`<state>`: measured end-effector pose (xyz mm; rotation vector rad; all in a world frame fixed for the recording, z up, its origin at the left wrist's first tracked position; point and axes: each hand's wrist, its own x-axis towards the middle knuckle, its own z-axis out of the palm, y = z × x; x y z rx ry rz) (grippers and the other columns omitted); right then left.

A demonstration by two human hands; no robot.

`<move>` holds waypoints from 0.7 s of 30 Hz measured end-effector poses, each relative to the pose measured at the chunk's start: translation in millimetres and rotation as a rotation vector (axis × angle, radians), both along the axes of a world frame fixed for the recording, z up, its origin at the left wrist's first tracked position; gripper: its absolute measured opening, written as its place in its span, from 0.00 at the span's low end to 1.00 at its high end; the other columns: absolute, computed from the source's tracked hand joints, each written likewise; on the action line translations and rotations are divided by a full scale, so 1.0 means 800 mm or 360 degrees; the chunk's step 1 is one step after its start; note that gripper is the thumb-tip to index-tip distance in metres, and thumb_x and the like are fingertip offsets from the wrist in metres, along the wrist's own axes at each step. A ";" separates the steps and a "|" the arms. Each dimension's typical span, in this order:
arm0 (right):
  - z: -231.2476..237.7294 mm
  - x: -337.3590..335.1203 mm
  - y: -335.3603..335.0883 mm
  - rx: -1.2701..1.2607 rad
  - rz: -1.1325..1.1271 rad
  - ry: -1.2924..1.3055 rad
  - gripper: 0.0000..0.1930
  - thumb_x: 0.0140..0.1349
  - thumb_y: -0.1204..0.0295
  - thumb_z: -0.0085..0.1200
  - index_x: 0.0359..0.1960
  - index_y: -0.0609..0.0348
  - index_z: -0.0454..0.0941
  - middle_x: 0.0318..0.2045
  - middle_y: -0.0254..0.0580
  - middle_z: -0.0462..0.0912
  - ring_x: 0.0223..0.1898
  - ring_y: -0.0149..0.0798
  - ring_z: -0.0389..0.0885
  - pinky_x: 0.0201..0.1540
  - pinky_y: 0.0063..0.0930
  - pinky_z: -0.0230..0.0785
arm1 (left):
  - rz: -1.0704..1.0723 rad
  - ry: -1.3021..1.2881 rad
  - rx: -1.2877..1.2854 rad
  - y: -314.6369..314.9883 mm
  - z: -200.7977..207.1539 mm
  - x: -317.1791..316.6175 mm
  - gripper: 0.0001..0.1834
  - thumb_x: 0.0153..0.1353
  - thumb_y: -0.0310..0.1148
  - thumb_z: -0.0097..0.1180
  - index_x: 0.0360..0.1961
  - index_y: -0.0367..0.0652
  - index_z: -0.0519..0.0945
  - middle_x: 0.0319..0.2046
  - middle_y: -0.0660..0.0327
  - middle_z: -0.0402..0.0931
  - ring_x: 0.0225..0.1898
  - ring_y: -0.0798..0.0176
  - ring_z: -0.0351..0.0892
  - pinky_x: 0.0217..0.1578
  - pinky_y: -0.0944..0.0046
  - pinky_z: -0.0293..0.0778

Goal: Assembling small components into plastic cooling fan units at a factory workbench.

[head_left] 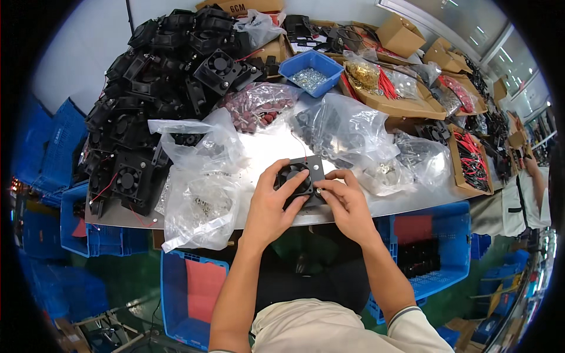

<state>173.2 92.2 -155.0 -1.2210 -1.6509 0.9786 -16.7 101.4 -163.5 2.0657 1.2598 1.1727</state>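
Pale wall [94,53] behind; metal worktop [265,147] before us, crowded at both ends. We note one black fan unit [316,175] at the worktop's near edge, between our hands. Our left hand [272,203] is partly closed around its left side, fingers across the fan face, thumb at the near side. Our right hand [348,206] has thumb and forefinger nearly together at the near right corner, by a small silvery piece [318,191]; pinched or merely touched, we cannot tell. Heaped black fan units [138,112] to our left. Beyond: bag of dark red parts [259,105], blue tray [331,87] of silvery hardware.
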 end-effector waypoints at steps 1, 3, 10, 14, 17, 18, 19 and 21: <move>0.001 -0.002 -0.001 -0.0001 -0.0005 -0.0009 0.07 0.59 0.82 0.55 0.39 0.67 0.78 0.48 0.39 0.68 0.44 0.29 0.76 0.45 0.19 0.71 | -0.0009 0.0000 0.0014 0.000 0.000 0.000 0.26 0.49 0.24 0.65 0.53 0.46 0.79 0.57 0.51 0.64 0.49 0.50 0.73 0.49 0.58 0.72; 0.004 -0.006 -0.002 -0.0137 -0.0073 0.0155 0.09 0.61 0.82 0.52 0.42 0.66 0.79 0.48 0.39 0.68 0.44 0.29 0.76 0.46 0.19 0.70 | -0.0022 -0.0010 0.0027 0.001 -0.001 0.000 0.26 0.49 0.24 0.65 0.53 0.46 0.79 0.57 0.51 0.64 0.49 0.50 0.73 0.49 0.58 0.72; 0.001 -0.007 -0.005 -0.0136 -0.0060 0.0050 0.11 0.62 0.82 0.50 0.46 0.65 0.78 0.50 0.39 0.67 0.46 0.28 0.75 0.47 0.19 0.68 | -0.0014 -0.0003 0.0028 0.002 0.000 -0.003 0.26 0.48 0.24 0.66 0.52 0.47 0.79 0.57 0.50 0.65 0.54 0.47 0.69 0.52 0.55 0.70; -0.015 -0.005 -0.003 -0.0183 -0.0103 0.0220 0.12 0.61 0.83 0.51 0.47 0.65 0.78 0.50 0.39 0.68 0.47 0.28 0.74 0.49 0.19 0.68 | -0.0021 0.0009 0.0044 0.003 -0.003 -0.004 0.27 0.47 0.25 0.66 0.52 0.48 0.79 0.58 0.50 0.65 0.55 0.46 0.69 0.54 0.55 0.69; -0.009 -0.006 -0.004 -0.0174 -0.0095 0.0232 0.14 0.60 0.85 0.52 0.48 0.65 0.77 0.50 0.39 0.68 0.47 0.29 0.74 0.49 0.19 0.68 | -0.0009 -0.0011 0.0015 0.002 -0.003 -0.005 0.27 0.47 0.25 0.66 0.53 0.48 0.79 0.58 0.50 0.65 0.55 0.46 0.69 0.53 0.55 0.69; -0.007 -0.007 -0.004 -0.0131 -0.0081 0.0117 0.15 0.59 0.85 0.53 0.48 0.66 0.77 0.50 0.39 0.68 0.47 0.29 0.75 0.49 0.19 0.68 | -0.0006 -0.0010 0.0012 0.003 -0.004 -0.005 0.27 0.47 0.25 0.66 0.53 0.48 0.79 0.58 0.50 0.65 0.55 0.46 0.69 0.53 0.55 0.69; -0.010 -0.006 -0.005 -0.0131 -0.0086 0.0115 0.15 0.59 0.85 0.53 0.48 0.66 0.77 0.50 0.39 0.68 0.47 0.29 0.75 0.49 0.19 0.68 | -0.0011 -0.0004 0.0022 0.003 -0.004 -0.004 0.27 0.47 0.25 0.66 0.52 0.48 0.79 0.58 0.50 0.65 0.55 0.47 0.69 0.53 0.55 0.69; -0.020 -0.005 -0.005 -0.0172 -0.0167 0.0408 0.15 0.58 0.86 0.54 0.48 0.66 0.76 0.50 0.39 0.69 0.46 0.29 0.75 0.49 0.20 0.69 | -0.0020 0.0001 0.0032 0.003 -0.001 -0.002 0.27 0.47 0.25 0.66 0.52 0.48 0.79 0.58 0.51 0.65 0.55 0.47 0.69 0.53 0.56 0.69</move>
